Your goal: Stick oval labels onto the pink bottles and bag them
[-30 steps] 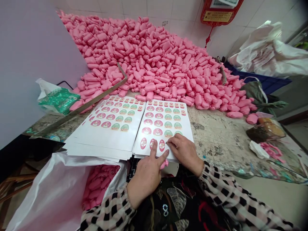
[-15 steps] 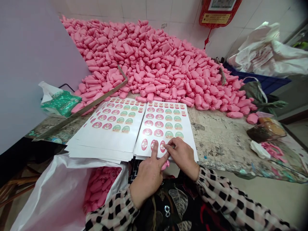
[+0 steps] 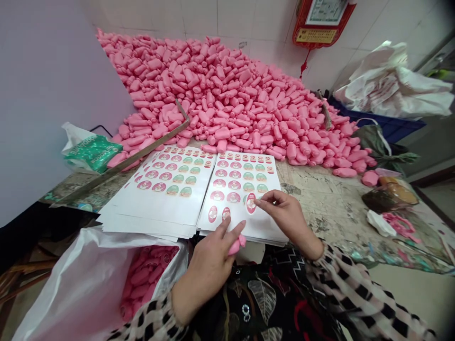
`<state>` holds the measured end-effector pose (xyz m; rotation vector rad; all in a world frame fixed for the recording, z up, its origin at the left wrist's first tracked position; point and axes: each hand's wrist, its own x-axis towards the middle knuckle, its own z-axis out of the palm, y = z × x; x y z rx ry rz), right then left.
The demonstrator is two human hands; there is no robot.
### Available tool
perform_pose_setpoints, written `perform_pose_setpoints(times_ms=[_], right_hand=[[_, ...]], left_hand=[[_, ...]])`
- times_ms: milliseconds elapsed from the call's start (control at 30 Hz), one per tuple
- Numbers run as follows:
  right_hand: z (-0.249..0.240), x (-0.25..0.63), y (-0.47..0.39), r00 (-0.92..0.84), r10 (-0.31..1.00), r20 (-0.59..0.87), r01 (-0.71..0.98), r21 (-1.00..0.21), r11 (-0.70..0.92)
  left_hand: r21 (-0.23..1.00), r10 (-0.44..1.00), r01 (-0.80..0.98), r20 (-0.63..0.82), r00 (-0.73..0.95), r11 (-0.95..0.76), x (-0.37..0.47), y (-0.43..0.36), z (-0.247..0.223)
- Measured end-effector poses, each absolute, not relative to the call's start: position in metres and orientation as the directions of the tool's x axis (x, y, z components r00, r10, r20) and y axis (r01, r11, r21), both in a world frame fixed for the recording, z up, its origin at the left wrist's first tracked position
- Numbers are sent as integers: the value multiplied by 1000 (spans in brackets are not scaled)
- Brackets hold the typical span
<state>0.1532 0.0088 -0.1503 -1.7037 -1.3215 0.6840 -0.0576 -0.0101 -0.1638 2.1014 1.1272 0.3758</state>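
Note:
Between the thumb and fingers of my right hand [image 3: 286,210] is an oval pink sticker [image 3: 250,203], lifted just off the right-hand sticker sheet [image 3: 199,222]. My left hand [image 3: 213,253] lies at the near edge of that sheet, two fingers stretched out over it. A small pink bottle [image 3: 235,245] is held under those fingers, its neck end showing and the rest hidden by the hand. Two oval stickers [image 3: 212,214] stay in the sheet's front row. Another stack of sticker sheets [image 3: 152,220] lies alongside to the left.
A large heap of pink bottles [image 3: 213,94] covers the back of the worktable [image 3: 320,208]. A metal bar [image 3: 142,154] crosses at left beside a green tissue pack [image 3: 94,154]. A white sack [image 3: 81,279] with pink bottles hangs front left; a brown cup [image 3: 380,196] stands at right.
My right hand has peeled an oval sticker off the front row and raised it up and to the right. My left hand has drawn slightly back toward me, showing more of the pink bottle.

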Motion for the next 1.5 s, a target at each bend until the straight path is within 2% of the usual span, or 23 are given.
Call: perform_pose_setpoints(times_ms=[67,100,133,200,233,267,333,833,967,1100,1200,1300,1367,1433,1500], right_hand=[[-148,156,6,282,958,46,299,-953,-42],[-145,154,3,274,961,39,236,-971,-28],[-141,151,0,266,963,39,201,-980,-16],[-131,142,-6,249,967,47,183,-983,0],[-126,137,-8,238,970,50,185,-983,5],[-122,134,-10,233,971,54,190,-982,9],[-118,130,-12,228,972,57,202,-979,10],[-136,139,-13,182,982,39,364,-931,-30],[-135,138,-13,174,985,10,324,-945,-47],[-134,135,-16,133,991,-31,269,-961,-66],[-130,135,-22,119,991,66,429,-903,9],[-125,142,-26,18,976,218,681,-717,148],[-123,149,-25,-3,965,263,763,-623,172],[-125,156,-22,75,959,275,742,-658,131],[-130,156,-18,157,960,232,632,-771,83]], left_hand=[[903,859,408,-100,503,-134,-59,-8,-151],[967,864,251,-155,480,35,-57,-5,-146],[973,848,75,-229,477,220,-53,-1,-142],[818,785,-247,-341,518,519,-41,8,-139],[715,759,-358,-369,537,600,-33,14,-138],[632,742,-427,-391,545,647,-26,18,-139],[556,731,-484,-424,534,676,-13,25,-139],[587,728,-465,-363,581,663,2,26,-137],[602,737,-466,-344,582,649,1,26,-139],[668,711,-381,-323,624,638,-1,25,-143],[743,649,-266,-284,706,614,-7,26,-146],[796,594,-183,-255,763,577,-15,27,-147],[794,575,-160,-269,773,587,-19,28,-146],[779,559,-142,-296,774,610,-21,28,-145],[773,544,-124,-313,779,622,-20,26,-144]])
